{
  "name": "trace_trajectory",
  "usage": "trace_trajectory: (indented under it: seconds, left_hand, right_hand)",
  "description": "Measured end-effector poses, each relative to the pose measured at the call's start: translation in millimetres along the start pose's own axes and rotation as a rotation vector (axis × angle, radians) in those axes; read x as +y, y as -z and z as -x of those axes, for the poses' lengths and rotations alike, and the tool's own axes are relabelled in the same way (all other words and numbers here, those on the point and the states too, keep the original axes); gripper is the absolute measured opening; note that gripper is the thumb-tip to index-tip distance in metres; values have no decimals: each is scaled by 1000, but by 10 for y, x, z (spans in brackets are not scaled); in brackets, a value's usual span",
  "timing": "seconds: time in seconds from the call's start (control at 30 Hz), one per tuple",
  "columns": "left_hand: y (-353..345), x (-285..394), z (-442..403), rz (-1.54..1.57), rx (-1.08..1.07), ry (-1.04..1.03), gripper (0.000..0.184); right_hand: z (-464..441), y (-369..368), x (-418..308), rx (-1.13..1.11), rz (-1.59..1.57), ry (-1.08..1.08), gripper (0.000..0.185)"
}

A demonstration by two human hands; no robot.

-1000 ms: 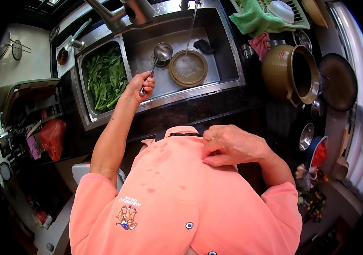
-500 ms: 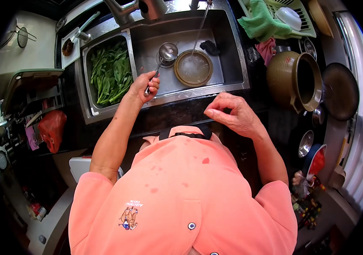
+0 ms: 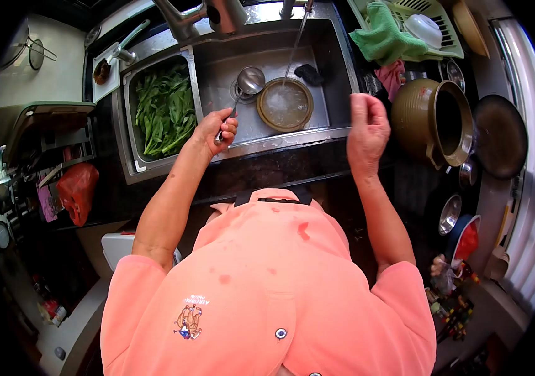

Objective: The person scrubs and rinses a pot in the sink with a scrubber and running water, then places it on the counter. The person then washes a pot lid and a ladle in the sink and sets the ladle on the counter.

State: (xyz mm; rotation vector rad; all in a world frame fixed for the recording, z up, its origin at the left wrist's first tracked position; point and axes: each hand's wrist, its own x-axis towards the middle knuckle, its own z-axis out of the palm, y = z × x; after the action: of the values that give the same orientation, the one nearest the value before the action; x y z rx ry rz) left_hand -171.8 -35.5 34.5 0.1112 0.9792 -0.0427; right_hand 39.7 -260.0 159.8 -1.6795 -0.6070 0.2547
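My left hand [image 3: 217,128] grips the handle of a metal ladle [image 3: 251,80], whose round bowl is over the sink floor near the drain. To its right, a round brown earthenware dish [image 3: 284,105] holds water, with a thin stream running into it from the tap [image 3: 308,6]. A dark crumpled scrubber [image 3: 309,74] lies beside the dish. My right hand [image 3: 368,128] is raised at the sink's right front corner, its fingers loosely bent and nothing visible in them. Nearest to it are a brown stoneware pot [image 3: 415,119] and a pink cloth [image 3: 391,78].
Leafy greens [image 3: 164,109] fill the left sink basin. A green cloth [image 3: 383,34] hangs on a dish rack [image 3: 446,47] holding a white bowl [image 3: 423,30]. A dark round disc [image 3: 501,135] stands right of the pot. Metal bowls [image 3: 450,213] sit nearer me.
My right hand has moved up and to the right, from in front of the sink to its right corner. My left hand and the ladle have shifted slightly, with the view.
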Motion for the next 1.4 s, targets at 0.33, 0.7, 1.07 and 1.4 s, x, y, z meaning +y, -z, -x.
trace_trajectory:
  seconds: [0.33, 0.7, 1.07, 1.4]
  left_hand:
    - [13, 13, 42, 1, 5, -5, 16]
    - [-85, 32, 145, -21, -21, -27, 15]
    - [-22, -62, 74, -34, -5, -6, 15]
    - [-71, -101, 92, -32, 32, -10, 18]
  right_hand:
    - [277, 194, -363, -779, -9, -53, 21]
    - [418, 64, -595, -1262, 191, 193, 18]
    - [468, 37, -539, -1368, 250, 167, 24]
    - [346, 74, 9, -799, -176, -459, 12]
